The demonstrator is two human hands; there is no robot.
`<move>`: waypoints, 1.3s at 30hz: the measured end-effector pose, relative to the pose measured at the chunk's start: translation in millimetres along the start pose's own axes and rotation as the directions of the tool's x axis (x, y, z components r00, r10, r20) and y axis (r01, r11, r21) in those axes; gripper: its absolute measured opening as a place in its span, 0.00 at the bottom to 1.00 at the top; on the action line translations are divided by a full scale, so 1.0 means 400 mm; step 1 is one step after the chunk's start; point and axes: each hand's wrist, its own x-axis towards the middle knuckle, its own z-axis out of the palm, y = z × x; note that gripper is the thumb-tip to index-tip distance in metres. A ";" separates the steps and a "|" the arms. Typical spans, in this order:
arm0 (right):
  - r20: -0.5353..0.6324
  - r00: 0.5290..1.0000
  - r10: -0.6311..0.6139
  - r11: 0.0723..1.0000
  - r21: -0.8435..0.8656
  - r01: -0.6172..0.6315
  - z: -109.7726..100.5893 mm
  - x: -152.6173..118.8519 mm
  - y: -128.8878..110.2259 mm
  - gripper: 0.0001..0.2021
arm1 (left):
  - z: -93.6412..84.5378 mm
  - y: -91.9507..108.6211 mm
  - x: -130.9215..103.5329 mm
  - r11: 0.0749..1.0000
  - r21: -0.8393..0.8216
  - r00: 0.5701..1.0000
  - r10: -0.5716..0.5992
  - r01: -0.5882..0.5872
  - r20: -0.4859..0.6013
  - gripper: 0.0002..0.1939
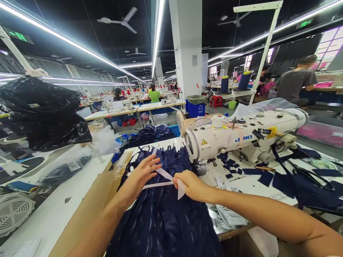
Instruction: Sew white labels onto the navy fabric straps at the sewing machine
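A white strip [164, 174] stretches between my hands above a heap of dark navy fabric [166, 214]. My right hand [189, 184] is closed on it, and a loose end hangs below the fingers. Spread fingers show on my left hand [146, 171], which is beside the strip; a lower length of the strip runs back behind the wrist. Whether the left thumb pinches anything is hidden. Just right of the fabric stands a white sewing machine [230, 137].
Navy scraps [230, 166] and white labels [227, 214] lie right of the fabric. A cardboard sheet [88, 210] borders it at left. A black plastic bag [45, 110] hangs at the left. Behind are a blue bin [197, 109] and several people at other machines.
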 end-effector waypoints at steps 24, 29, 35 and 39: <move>-0.133 0.982 -0.135 0.976 0.151 0.154 -0.021 -0.018 -0.012 0.16 | -0.051 0.005 -0.079 -0.490 0.787 0.725 0.373 -0.376 0.579 0.17; -0.056 0.998 0.017 0.981 -0.190 -0.027 -0.003 -0.085 0.112 0.17 | -0.229 -0.040 -0.142 -0.221 0.928 0.867 0.341 -0.302 0.363 0.16; -0.126 0.991 0.055 0.959 0.282 -0.017 -0.039 -0.092 0.076 0.18 | -0.257 -0.041 -0.191 0.589 0.807 0.963 0.237 -0.036 -0.129 0.14; -0.026 1.000 0.014 0.646 0.763 0.011 -0.023 -0.037 -0.016 0.18 | -0.149 0.034 -0.177 0.947 0.320 0.940 0.091 0.020 -0.329 0.11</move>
